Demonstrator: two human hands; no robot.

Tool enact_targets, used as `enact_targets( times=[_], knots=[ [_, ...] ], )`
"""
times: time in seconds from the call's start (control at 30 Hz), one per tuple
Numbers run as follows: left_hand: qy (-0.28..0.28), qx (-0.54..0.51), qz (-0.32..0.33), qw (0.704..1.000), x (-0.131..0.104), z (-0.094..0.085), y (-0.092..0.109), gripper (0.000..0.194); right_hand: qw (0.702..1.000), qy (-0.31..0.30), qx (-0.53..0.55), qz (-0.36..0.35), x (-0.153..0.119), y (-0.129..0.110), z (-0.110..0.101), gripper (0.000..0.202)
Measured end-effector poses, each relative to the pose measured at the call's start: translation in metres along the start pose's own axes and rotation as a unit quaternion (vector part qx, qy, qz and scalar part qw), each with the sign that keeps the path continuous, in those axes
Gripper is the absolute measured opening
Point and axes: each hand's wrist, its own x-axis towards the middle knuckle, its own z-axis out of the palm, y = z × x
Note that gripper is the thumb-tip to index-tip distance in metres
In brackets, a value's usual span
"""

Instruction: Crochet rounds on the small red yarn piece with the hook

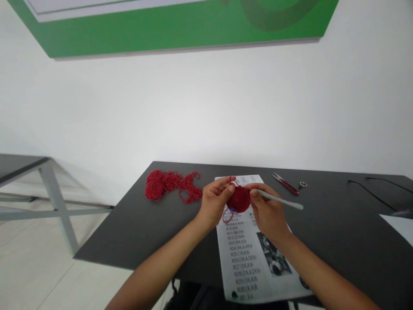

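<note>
A round piece of dark red crochet is held up between my hands, above a printed pattern sheet. My left hand pinches its left edge, with red yarn running by the fingers. In my right hand is a crochet hook with a pale handle that points out to the right. The hook's tip is at the top edge of the crochet piece and too small to make out. A small purple stitch marker and a loop of red yarn hang at the lower edge.
Loose red yarn lies in a tangled heap at the left of the dark table. Red-handled thread snips and a small ring lie behind my right hand. Eyeglasses and a white paper are at the far right.
</note>
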Motion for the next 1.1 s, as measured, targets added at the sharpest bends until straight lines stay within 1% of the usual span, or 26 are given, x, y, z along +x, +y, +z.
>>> enact_targets(
  times=[0.13,0.23,0.3,0.43,0.53,0.7,0.83,0.97,1.1],
  knots=[
    [-0.011,0.055,0.032,0.998,0.001,0.000,0.003,0.038,1.000,0.018,-0.004,-0.020,0.003,-0.002,-0.004,0.029],
    [-0.011,0.078,0.047,0.996,0.000,0.001,0.004,0.036,0.999,0.015,-0.027,-0.036,0.005,-0.005,-0.005,0.029],
    [-0.010,0.084,0.049,0.995,-0.001,0.002,0.004,0.036,0.994,0.006,-0.080,-0.074,0.005,-0.010,-0.006,0.028],
    [-0.011,0.085,0.046,0.995,-0.001,0.002,0.004,0.033,0.970,-0.024,-0.178,-0.163,0.007,-0.022,-0.008,0.025],
    [-0.009,0.089,0.051,0.995,-0.001,0.003,0.005,0.032,0.958,-0.051,-0.195,-0.203,0.008,-0.027,-0.008,0.020],
    [-0.001,0.123,0.069,0.990,-0.001,0.003,0.006,0.031,0.941,-0.093,-0.212,-0.248,0.008,-0.028,-0.009,0.012],
    [0.007,0.156,0.082,0.984,-0.002,0.003,0.006,0.027,0.931,-0.102,-0.230,-0.266,0.007,-0.029,-0.009,0.011],
    [0.014,0.212,0.113,0.971,-0.004,0.003,0.006,0.022,0.916,-0.112,-0.261,-0.284,0.007,-0.031,-0.010,0.011],
    [0.005,0.290,0.171,0.941,-0.006,0.000,0.008,0.021,0.896,-0.142,-0.292,-0.303,0.008,-0.031,-0.012,0.012]
  ],
)
